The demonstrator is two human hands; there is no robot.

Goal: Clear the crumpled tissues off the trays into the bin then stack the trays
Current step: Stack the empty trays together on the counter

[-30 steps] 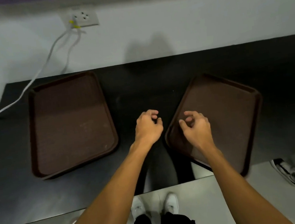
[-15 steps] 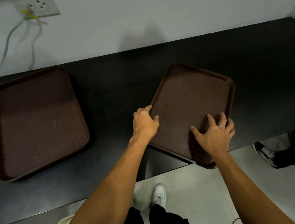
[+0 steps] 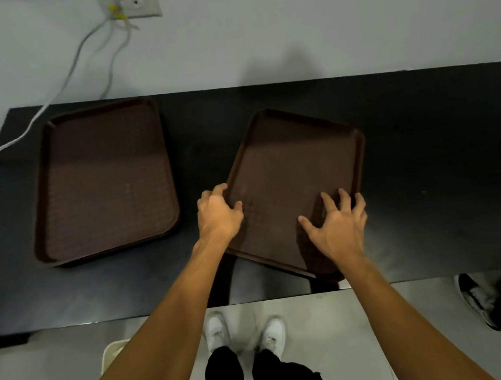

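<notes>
Hands meet the right tray (image 3: pixel 287 169): left hand (image 3: pixel 219 214) curls round its left edge, right hand (image 3: pixel 337 226) lies spread flat on it, gripping nothing.

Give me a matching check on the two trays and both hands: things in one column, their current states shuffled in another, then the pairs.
Things
1. left tray
2. right tray
3. left hand
4. right hand

States
A. fingers spread on a tray's near right part
B. lies straight on the table, untouched
C. fingers curled at a tray's left rim
D. turned at an angle, both hands on it

Pairs: 1-B, 2-D, 3-C, 4-A
</notes>
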